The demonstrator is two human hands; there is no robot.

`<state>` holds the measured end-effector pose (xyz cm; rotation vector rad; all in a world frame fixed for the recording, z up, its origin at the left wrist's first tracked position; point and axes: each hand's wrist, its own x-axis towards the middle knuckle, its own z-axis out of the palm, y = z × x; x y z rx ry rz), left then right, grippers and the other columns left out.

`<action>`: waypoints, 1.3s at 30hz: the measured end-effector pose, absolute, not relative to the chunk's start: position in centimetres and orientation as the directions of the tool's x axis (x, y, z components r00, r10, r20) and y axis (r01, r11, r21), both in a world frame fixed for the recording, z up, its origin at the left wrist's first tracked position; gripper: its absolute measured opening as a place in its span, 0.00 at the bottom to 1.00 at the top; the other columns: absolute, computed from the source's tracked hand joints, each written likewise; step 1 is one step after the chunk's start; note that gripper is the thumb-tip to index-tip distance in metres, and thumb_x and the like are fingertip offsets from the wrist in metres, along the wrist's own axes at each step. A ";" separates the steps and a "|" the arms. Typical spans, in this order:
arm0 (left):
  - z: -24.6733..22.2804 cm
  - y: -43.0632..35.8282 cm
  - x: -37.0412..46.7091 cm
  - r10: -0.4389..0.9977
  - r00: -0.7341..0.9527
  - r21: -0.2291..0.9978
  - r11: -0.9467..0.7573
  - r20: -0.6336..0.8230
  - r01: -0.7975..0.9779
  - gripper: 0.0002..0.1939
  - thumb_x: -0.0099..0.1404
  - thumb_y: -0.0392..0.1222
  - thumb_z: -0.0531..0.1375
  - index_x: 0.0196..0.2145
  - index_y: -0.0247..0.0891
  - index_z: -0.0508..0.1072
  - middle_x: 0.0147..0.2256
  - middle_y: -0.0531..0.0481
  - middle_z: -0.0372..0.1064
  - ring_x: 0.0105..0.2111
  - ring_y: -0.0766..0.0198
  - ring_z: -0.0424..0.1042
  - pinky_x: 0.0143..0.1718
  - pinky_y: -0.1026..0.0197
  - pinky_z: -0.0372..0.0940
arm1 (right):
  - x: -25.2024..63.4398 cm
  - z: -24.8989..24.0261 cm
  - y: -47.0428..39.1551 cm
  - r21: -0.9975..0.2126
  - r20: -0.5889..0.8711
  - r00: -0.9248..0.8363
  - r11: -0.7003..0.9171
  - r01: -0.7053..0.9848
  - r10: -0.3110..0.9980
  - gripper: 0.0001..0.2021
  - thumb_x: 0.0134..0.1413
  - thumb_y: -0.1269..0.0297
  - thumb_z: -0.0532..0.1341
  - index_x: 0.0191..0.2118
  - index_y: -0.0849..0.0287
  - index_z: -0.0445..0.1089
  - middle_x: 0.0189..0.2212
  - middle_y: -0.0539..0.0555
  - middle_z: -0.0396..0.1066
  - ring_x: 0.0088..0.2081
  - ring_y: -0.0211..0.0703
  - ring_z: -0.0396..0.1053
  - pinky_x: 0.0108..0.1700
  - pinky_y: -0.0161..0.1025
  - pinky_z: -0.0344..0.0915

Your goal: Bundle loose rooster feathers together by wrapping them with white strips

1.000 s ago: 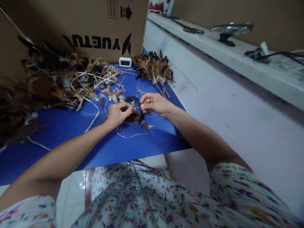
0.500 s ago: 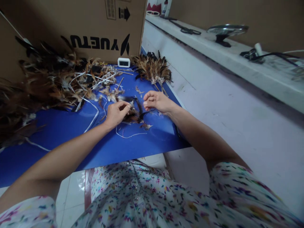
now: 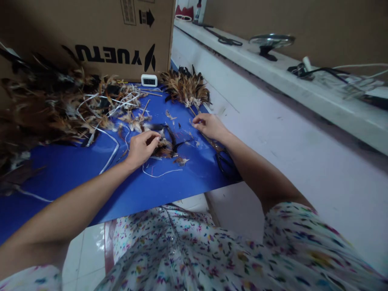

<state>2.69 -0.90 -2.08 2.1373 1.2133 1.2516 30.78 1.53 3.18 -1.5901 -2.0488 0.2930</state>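
Note:
My left hand [image 3: 140, 148] lies on the blue sheet [image 3: 75, 169] and pinches a small bunch of dark feathers [image 3: 166, 148]. My right hand [image 3: 209, 125] is apart from it, further right, palm down. Its fingertips touch the sheet beside the thin sticks [image 3: 194, 112] of a brown feather bundle [image 3: 184, 84]. Whether the fingers hold anything is hidden. A loose white thread [image 3: 160, 174] curls on the sheet just below the left hand. Black scissors [image 3: 223, 159] lie under my right forearm at the sheet's right edge.
A big pile of brown and black feathers [image 3: 36, 109] with white strips [image 3: 121, 101] fills the left. A cardboard box [image 3: 91, 28] stands behind, with a small white clock [image 3: 149, 80] in front of it. A white ledge [image 3: 318, 93] on the right carries scissors [image 3: 226, 40], a metal dish [image 3: 271, 40] and cables [image 3: 306, 69].
My right hand has left the dark feather bunch and moved away to the right, toward the sticks of the brown bundle. The left hand stays on the bunch. The view has shifted left.

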 end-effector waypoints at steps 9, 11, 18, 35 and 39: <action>-1.6 -0.6 2.2 0.718 0.456 0.454 -0.691 0.526 0.563 0.15 0.65 0.47 0.56 0.44 0.40 0.76 0.44 0.44 0.75 0.47 0.55 0.71 0.51 0.53 0.63 | 35.0 0.8 -8.8 -0.125 0.227 -0.165 0.196 0.973 0.960 0.18 0.57 0.58 0.61 0.50 0.62 0.70 0.46 0.63 0.73 0.47 0.56 0.71 0.50 0.49 0.66; -1.8 -0.5 2.1 0.703 0.515 0.389 -0.706 0.490 0.592 0.19 0.66 0.50 0.56 0.49 0.40 0.74 0.50 0.42 0.72 0.52 0.52 0.68 0.55 0.50 0.60 | 35.4 -0.2 -10.4 -0.115 0.260 -0.147 0.181 0.977 0.954 0.18 0.58 0.58 0.60 0.51 0.61 0.70 0.47 0.63 0.73 0.49 0.57 0.71 0.50 0.50 0.66; -2.9 -0.9 2.0 0.724 0.636 0.237 -0.690 0.267 0.684 0.29 0.66 0.59 0.54 0.60 0.45 0.67 0.66 0.42 0.54 0.65 0.42 0.53 0.63 0.37 0.49 | 34.5 -1.6 -11.7 -0.053 0.376 -0.079 0.106 0.993 0.923 0.14 0.62 0.62 0.54 0.48 0.61 0.72 0.48 0.62 0.74 0.49 0.56 0.71 0.50 0.50 0.65; -2.5 3.1 1.5 0.770 0.622 0.075 -0.635 0.141 0.769 0.31 0.70 0.59 0.45 0.64 0.42 0.62 0.66 0.39 0.53 0.66 0.40 0.50 0.63 0.39 0.47 | 36.7 -2.6 -5.5 -0.034 0.379 -0.243 0.276 0.961 0.893 0.14 0.63 0.65 0.52 0.44 0.64 0.73 0.41 0.63 0.75 0.45 0.52 0.70 0.52 0.47 0.64; -2.5 3.6 1.4 0.780 0.609 0.091 -0.624 0.145 0.777 0.31 0.70 0.59 0.45 0.64 0.43 0.62 0.66 0.39 0.53 0.66 0.40 0.50 0.63 0.37 0.46 | 36.4 -1.3 -4.3 0.026 0.317 -0.292 0.299 0.954 0.903 0.14 0.63 0.65 0.52 0.44 0.65 0.73 0.41 0.62 0.75 0.44 0.53 0.69 0.52 0.47 0.63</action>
